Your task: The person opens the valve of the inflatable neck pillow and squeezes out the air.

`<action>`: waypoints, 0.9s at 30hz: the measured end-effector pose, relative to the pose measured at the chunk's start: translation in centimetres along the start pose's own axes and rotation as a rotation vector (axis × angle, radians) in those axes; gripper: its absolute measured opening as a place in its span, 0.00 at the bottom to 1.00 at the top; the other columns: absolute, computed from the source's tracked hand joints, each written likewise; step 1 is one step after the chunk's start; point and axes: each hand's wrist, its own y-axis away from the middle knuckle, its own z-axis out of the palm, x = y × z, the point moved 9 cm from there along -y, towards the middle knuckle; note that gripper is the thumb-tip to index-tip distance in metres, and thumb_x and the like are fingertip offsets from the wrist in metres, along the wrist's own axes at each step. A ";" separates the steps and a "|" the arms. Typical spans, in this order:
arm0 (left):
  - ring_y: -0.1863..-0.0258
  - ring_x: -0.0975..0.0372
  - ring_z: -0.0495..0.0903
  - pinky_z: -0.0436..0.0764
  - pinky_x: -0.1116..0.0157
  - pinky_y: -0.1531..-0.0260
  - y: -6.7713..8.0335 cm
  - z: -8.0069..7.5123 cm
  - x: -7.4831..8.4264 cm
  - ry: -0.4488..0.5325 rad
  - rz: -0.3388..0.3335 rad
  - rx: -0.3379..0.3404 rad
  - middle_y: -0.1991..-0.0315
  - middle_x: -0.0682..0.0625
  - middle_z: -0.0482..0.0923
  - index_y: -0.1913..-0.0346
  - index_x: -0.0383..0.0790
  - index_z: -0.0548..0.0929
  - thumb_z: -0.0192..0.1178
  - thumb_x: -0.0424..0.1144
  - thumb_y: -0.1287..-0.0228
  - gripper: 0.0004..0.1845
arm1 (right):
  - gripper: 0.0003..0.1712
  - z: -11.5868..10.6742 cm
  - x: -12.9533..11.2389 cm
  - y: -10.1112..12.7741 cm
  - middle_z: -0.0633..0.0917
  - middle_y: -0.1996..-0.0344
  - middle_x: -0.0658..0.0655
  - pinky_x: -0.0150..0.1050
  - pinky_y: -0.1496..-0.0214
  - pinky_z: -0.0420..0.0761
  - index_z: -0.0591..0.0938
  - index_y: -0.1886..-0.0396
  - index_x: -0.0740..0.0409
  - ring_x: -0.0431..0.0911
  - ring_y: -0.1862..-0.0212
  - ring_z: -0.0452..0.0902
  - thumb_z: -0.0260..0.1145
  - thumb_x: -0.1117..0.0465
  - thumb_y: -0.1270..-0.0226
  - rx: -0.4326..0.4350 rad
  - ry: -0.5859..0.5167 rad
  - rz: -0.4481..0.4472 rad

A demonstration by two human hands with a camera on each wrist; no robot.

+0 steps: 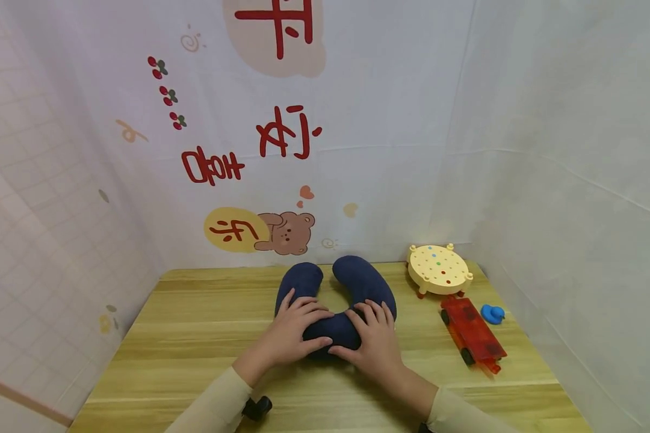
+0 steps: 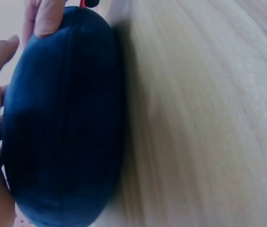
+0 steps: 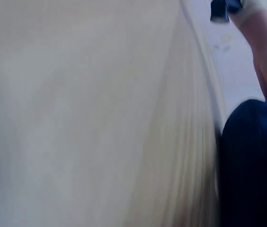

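A dark navy U-shaped neck pillow lies on the wooden table, its two ends pointing toward the back wall. Over the left part of its curve my left hand grips it, fingers across the top and thumb at the near side. My right hand holds the right part the same way, its thumb close to the left one. In the left wrist view the rounded near side of the pillow fills the left half. Only part of the pillow shows at the right wrist view's edge.
Right of the pillow stand a cream round toy stool-like piece with coloured dots, a red toy cart with black wheels and a small blue duck. Printed white cloth hangs behind the wooden table and along both sides.
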 end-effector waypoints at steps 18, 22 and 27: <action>0.31 0.55 0.76 0.48 0.28 0.21 -0.7 -0.2 -1.5 0.045 0.052 0.074 0.36 0.59 0.85 0.32 0.59 0.88 0.73 0.60 0.28 0.26 | 0.41 -4.8 5.3 2.4 0.80 0.36 0.60 0.55 0.32 0.78 0.82 0.35 0.60 0.56 0.34 0.75 0.91 0.52 0.44 0.088 -0.224 0.045; 0.31 0.56 0.76 0.47 0.28 0.20 -0.9 -0.3 -1.6 0.054 0.027 0.037 0.36 0.60 0.85 0.33 0.59 0.89 0.75 0.58 0.29 0.25 | 0.36 -5.0 6.7 3.4 0.82 0.42 0.59 0.53 0.38 0.82 0.82 0.39 0.61 0.53 0.40 0.80 0.91 0.59 0.44 0.091 -0.204 0.075; 0.30 0.57 0.75 0.46 0.29 0.20 -1.2 -0.4 -1.6 0.065 0.020 0.005 0.36 0.60 0.85 0.34 0.58 0.89 0.76 0.56 0.30 0.24 | 0.30 -4.5 8.1 4.3 0.86 0.52 0.58 0.56 0.46 0.87 0.83 0.44 0.62 0.51 0.50 0.85 0.89 0.68 0.44 0.073 -0.227 0.144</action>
